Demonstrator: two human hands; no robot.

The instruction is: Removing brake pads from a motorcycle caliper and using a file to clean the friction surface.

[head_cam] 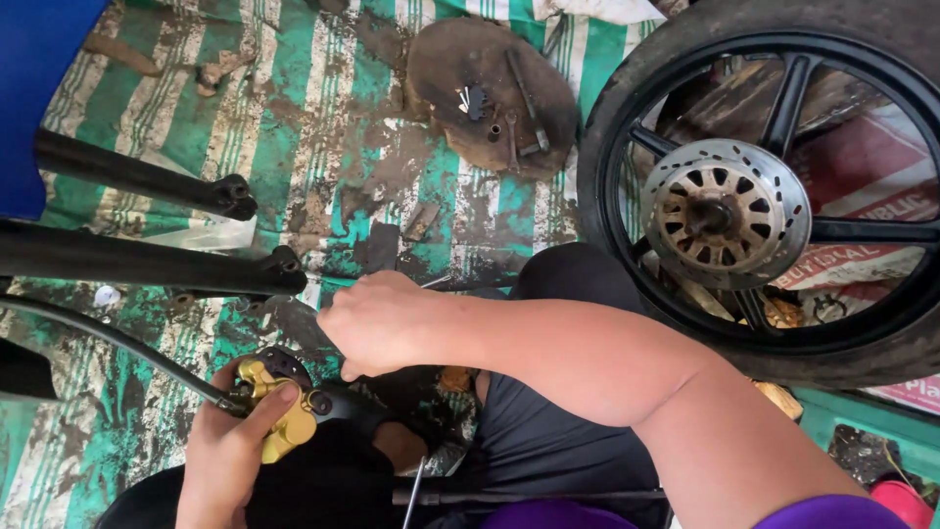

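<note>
My left hand (227, 453) grips a gold and black brake caliper (286, 409) at the lower left, thumb across its gold body. A black hose (108, 338) runs from the caliper up to the left. My right hand (377, 321) is curled in a fist just above the caliper, its forearm crossing from the lower right. A thin metal tip (436, 281) sticks out beside this fist; what the fist holds is hidden. Two black fork legs (147, 181) reach in from the left, just above both hands.
A black wheel (774, 186) with a silver brake disc (727, 212) lies at the right. A rusty round tray (490, 93) with bolts and small tools sits at the top centre on a dirty green striped mat (294, 137). A thin rod (414, 490) lies at the bottom.
</note>
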